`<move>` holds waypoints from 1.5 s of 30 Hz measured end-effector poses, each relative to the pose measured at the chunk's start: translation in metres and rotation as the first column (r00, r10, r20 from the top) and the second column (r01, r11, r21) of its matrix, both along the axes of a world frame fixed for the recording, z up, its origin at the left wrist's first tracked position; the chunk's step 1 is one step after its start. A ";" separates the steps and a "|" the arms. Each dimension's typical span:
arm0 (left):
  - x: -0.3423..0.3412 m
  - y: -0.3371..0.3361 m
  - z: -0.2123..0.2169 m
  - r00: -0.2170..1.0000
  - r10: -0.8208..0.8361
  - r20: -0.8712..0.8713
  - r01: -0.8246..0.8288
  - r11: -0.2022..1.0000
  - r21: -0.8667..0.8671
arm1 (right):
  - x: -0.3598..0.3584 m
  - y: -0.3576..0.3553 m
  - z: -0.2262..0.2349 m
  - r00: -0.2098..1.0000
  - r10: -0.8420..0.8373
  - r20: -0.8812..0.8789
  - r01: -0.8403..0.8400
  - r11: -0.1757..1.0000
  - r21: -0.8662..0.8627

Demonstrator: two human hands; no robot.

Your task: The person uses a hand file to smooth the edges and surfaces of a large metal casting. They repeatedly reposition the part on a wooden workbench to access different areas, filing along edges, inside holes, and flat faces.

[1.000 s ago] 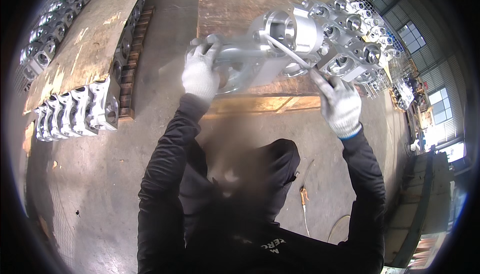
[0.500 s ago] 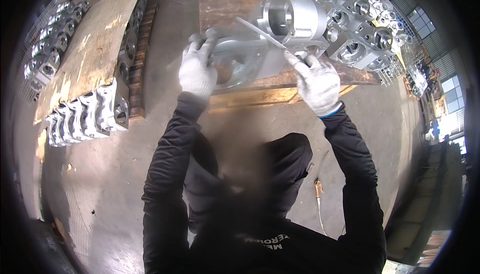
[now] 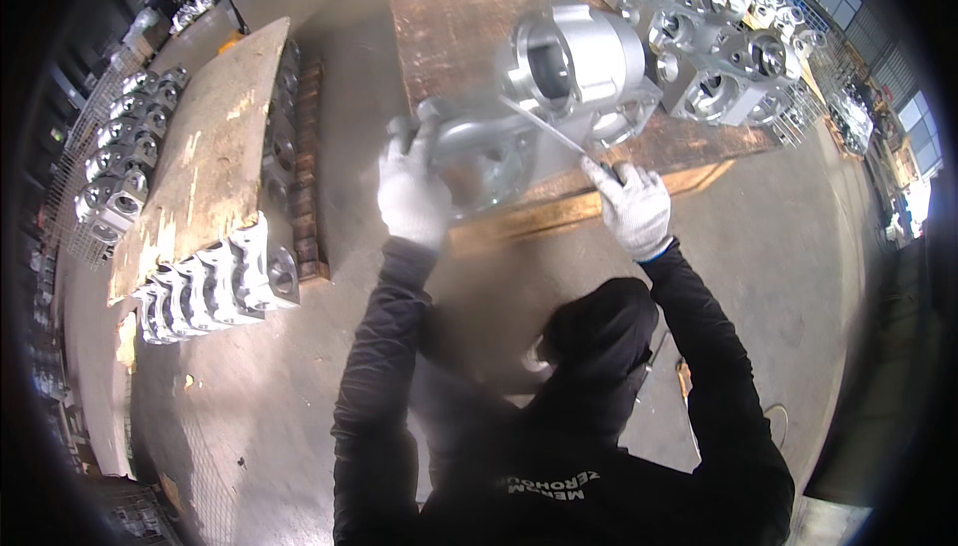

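My gloved left hand point(image 3: 414, 192) grips the left end of a silver metal casting point(image 3: 514, 142), its fingers bent over the edge. The casting lies on a brown wooden board and has a wide opening in its near part; motion blurs that part. My right hand point(image 3: 637, 209), also in a white glove, is closed around the near end of a thin grey file point(image 3: 547, 129). The file slants up and left across the casting, its far tip close to a large ring-shaped metal housing point(image 3: 579, 55). Whether the tip touches metal I cannot tell.
More silver castings point(image 3: 714, 67) crowd the right of the wooden board point(image 3: 439, 32). To the left, a plywood sheet point(image 3: 210, 147) covers a row of castings point(image 3: 215, 281) on a pallet. An orange-handled tool point(image 3: 684, 378) lies on the floor beside my knee.
The view has shifted, so the scene sits lower. My right hand has drawn slightly back from the casting with the file, and my left hand keeps its place on the casting's end.
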State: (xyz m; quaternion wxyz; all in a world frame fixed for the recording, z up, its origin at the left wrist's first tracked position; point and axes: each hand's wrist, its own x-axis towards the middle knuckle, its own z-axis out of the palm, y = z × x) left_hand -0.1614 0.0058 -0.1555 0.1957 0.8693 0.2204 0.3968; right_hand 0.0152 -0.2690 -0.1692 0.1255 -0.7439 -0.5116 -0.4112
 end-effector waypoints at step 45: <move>-0.023 0.016 -0.073 0.996 0.024 -0.082 -0.059 0.887 -0.459 | -0.118 0.093 0.012 0.477 0.206 -0.854 0.010 0.971 0.240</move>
